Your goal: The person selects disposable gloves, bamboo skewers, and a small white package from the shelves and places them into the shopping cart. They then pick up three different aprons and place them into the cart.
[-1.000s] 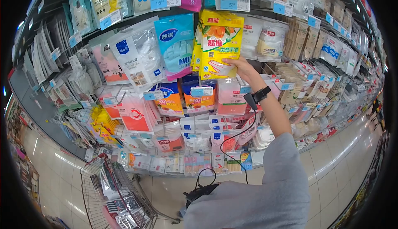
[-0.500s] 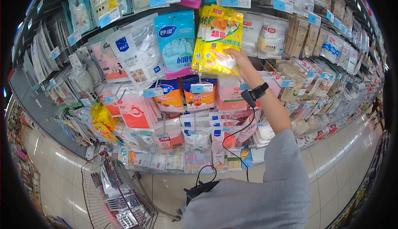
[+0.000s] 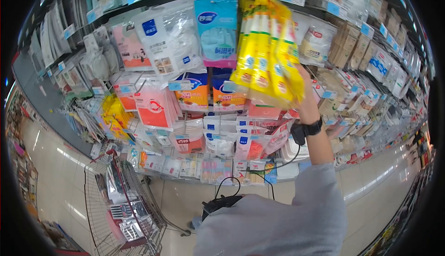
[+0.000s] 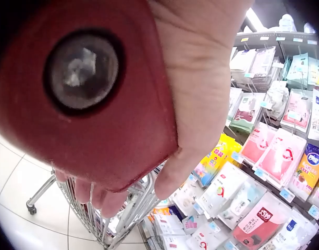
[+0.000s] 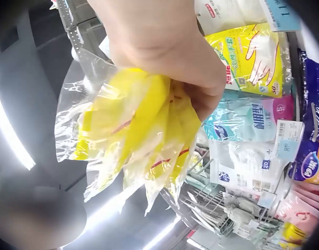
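In the head view, my right hand [image 3: 306, 91] grips the right edge of several yellow disposable-glove bags [image 3: 266, 54], bunched and fanned with their narrow sides toward me. The right wrist view shows this hand [image 5: 159, 47] from behind, the yellow bags [image 5: 144, 120] with clear plastic edges spreading below it. Beyond its fingers hangs another yellow glove bag [image 5: 256, 62]. My left hand [image 4: 198, 99] is visible only in its wrist view, thumb and fingertips extended downward over the shopping cart. A dark red item [image 4: 128, 151] with a round shiny disc hides most of the palm.
Left of the yellow bags hang a blue glove bag [image 3: 217, 31] and a white bag [image 3: 169, 38]. Orange-and-blue packs [image 3: 192, 96] hang lower down. A wire shopping cart [image 3: 92, 200] holding packages stands at lower left. A black cable [image 3: 282, 163] runs from my right wrist.
My right hand has moved right and down with the yellow bags. Their printed fronts have turned away, and several now fan out sideways. The head view has shifted slightly.
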The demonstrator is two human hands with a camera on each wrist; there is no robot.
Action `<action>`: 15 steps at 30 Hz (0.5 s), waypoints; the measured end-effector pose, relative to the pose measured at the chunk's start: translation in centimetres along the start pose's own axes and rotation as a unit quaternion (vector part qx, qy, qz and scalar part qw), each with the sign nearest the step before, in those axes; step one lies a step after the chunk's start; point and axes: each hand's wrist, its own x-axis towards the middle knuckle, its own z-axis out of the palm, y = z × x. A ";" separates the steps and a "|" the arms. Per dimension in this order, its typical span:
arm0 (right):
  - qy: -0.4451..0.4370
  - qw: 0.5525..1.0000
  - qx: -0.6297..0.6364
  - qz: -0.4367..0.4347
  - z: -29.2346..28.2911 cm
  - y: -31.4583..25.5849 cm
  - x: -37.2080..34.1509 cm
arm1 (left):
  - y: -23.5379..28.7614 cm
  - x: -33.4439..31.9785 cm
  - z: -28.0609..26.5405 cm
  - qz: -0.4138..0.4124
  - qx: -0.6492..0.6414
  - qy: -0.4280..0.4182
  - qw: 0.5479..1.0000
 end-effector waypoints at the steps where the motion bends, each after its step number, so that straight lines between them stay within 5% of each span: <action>1: 0.024 0.988 -0.108 -0.111 0.7 0.6 -1.5 | 1.0 -0.5 -0.3 -0.003 -0.002 0.010 1.000; 3: 0.041 0.950 -0.217 -0.219 2.6 1.2 -3.8 | 1.1 -0.5 -0.6 0.007 0.051 -0.003 0.999; 6: 0.026 0.964 -0.198 -0.176 2.4 2.3 -6.0 | -0.9 5.7 1.6 0.074 -0.020 0.077 0.994; 8: 0.005 0.981 -0.174 -0.089 2.3 4.2 -7.1 | -5.8 4.1 4.1 0.093 -0.082 0.187 0.975; 10: -0.039 0.987 -0.150 0.036 2.1 6.7 -7.0 | -0.7 0.6 1.5 -0.094 0.019 0.073 0.993; 11: -0.068 0.982 -0.134 0.113 2.0 7.8 -6.4 | -0.3 -0.4 1.8 -0.045 0.012 0.138 0.989; 13: -0.107 0.950 -0.109 0.272 2.2 11.8 -4.9 | -1.7 0.3 1.9 -0.038 0.095 0.112 0.988; 15: -0.047 0.908 -0.121 0.397 3.8 18.3 -4.0 | 0.6 -1.3 0.7 -0.038 0.100 0.118 0.987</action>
